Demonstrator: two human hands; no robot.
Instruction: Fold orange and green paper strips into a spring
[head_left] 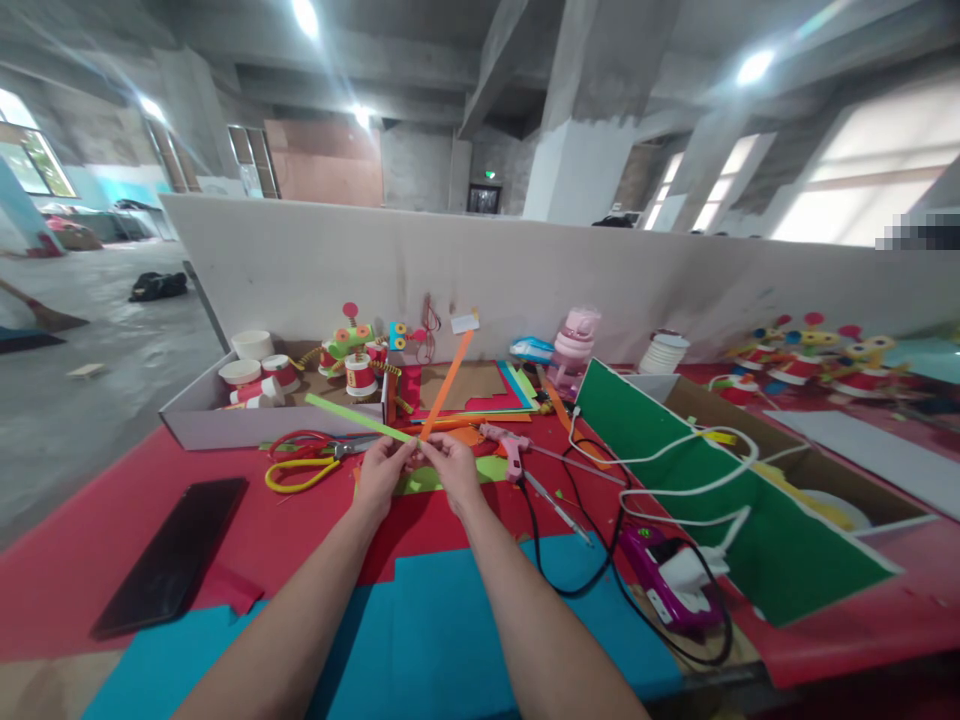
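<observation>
Both hands meet over the middle of the red table, fingertips nearly touching. My left hand [384,472] pinches the lower end of a light green paper strip [352,414], which slants up to the left. My right hand [452,470] is pinched at the same joint, where an orange paper strip [450,382] rises up to the right. The two strips meet at the fingertips. Just left of the hands lie yellow-handled scissors [301,474] and a red-handled pair. A pink glue gun [513,452] rests right of my right hand, above green paper scraps.
A black phone [174,555] lies at left; blue sheets [450,620] cover the near edge. A box of paper cups [202,420] stands behind left. At right are a green-sided box [712,510], a purple power strip [667,585] and looping cables.
</observation>
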